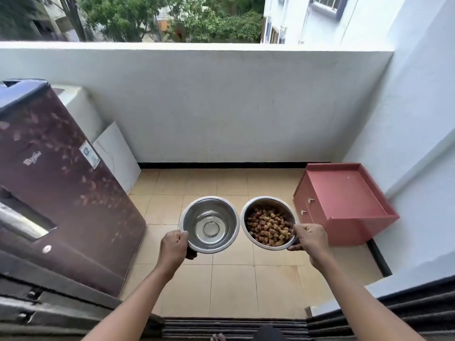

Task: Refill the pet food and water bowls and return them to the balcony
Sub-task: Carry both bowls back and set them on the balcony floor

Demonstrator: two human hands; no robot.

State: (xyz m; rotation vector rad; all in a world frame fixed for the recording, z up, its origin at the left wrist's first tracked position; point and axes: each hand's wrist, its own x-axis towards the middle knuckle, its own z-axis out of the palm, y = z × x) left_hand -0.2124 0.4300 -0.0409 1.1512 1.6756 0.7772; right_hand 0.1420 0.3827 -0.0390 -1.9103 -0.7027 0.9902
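Observation:
Two steel bowls hang side by side above the tiled balcony floor (231,286). My left hand (173,249) grips the near rim of the water bowl (209,223), which holds clear water. My right hand (310,238) pinches the near right rim of the food bowl (268,223), filled with brown kibble. The bowls' rims almost touch each other. Both forearms reach forward from the doorway.
A maroon refrigerator (61,188) stands at the left, with a white board (118,153) leaning behind it. A pink cabinet (344,200) sits in the right corner. The white parapet wall (209,107) closes the far side. A striped doormat (234,328) lies at my feet.

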